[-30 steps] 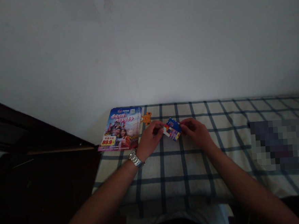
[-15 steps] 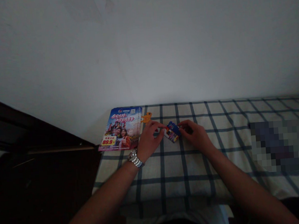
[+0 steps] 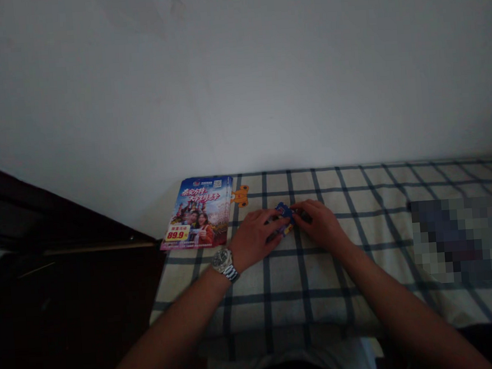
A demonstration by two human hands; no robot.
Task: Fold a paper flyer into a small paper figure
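Note:
A small folded colourful paper (image 3: 284, 215), blue with red and yellow, lies on the checked cloth (image 3: 320, 280) between my hands. My left hand (image 3: 256, 239), with a metal watch on its wrist, lies over the paper's left part, fingers pressing it down. My right hand (image 3: 322, 224) pinches the paper's right edge with curled fingers. Most of the paper is hidden under my fingers.
A stack of colourful flyers (image 3: 197, 212) lies at the cloth's far left corner, with a small orange figure (image 3: 240, 196) beside it. A dark wooden frame (image 3: 42, 221) stands to the left. A plain wall rises behind. A blurred patch (image 3: 458, 237) sits at the right.
The paper has gone from held up and wider to smaller and pressed flat on the cloth. My left hand has turned palm down over it, and both hands have moved closer together.

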